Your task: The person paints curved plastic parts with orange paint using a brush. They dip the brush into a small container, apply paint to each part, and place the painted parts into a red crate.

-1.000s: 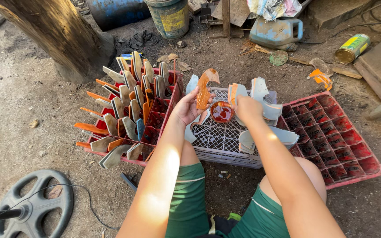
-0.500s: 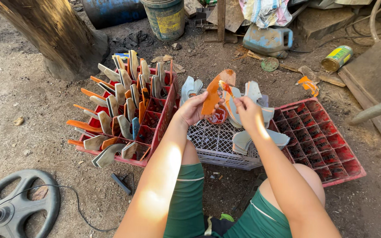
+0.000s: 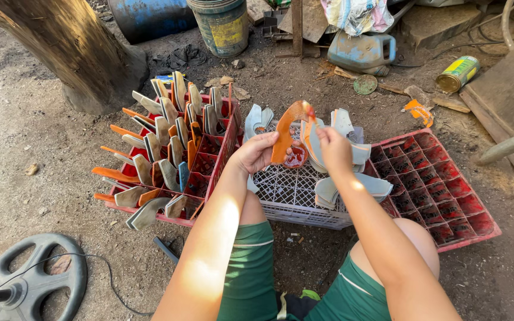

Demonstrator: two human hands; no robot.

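Bare dirt ground surrounds a white plastic lattice crate. Above it, a curved orange rubber strip is held: the left hand pinches its lower end, the right hand pinches something thin at its top. It looks light, floppy, best gripped at the ends. Grey curved pieces lie in the crate; red compartment crates flank it.
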